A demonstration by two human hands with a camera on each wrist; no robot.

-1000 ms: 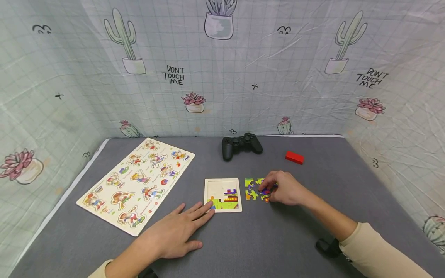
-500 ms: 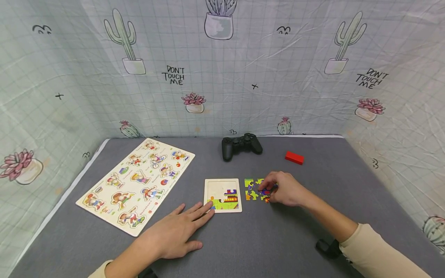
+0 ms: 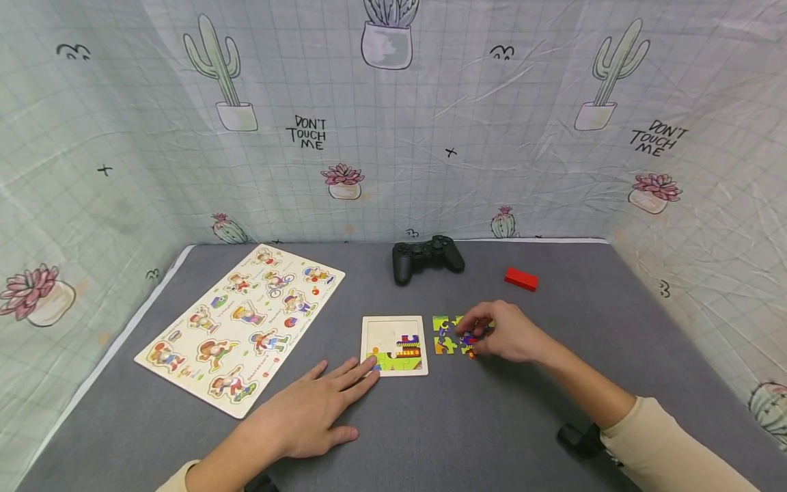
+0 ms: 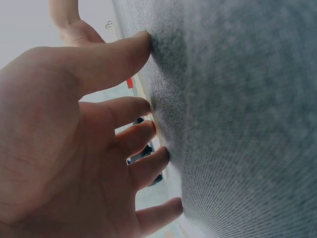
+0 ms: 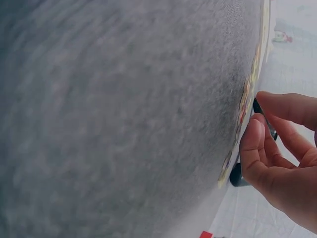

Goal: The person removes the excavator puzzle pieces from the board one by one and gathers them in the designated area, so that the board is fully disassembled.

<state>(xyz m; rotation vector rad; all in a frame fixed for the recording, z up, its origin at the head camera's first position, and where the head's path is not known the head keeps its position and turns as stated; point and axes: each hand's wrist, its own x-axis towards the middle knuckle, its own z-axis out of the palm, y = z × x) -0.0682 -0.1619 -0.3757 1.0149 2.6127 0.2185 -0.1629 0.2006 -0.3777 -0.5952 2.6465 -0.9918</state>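
Observation:
In the head view my left hand [image 3: 313, 410] lies spread on the table, its fingertips resting at the lower left corner of a small wooden puzzle tray [image 3: 393, 323]. Green, red and purple jigsaw pieces [image 3: 399, 361] fill the tray's bottom and right part. To the right of it, my right hand [image 3: 504, 333] is bent over a group of loose jigsaw pieces [image 3: 444, 336], partly covering them. Thumb and fingertips are close above the pieces, with a gap between them and no piece seen pinched. The right wrist view shows these fingertips [image 5: 252, 130] beside the low row of pieces [image 5: 243, 106].
A large wooden picture board [image 3: 240, 321] with figures of children lies at the left. A black game controller [image 3: 427, 258] sits at the back middle, and a red block [image 3: 521, 279] is to its right. Printed cloth [image 3: 430, 137] walls the grey table.
The right hand's fingers have lifted and spread slightly over the loose pieces. My left hand and the tray stay where they were.

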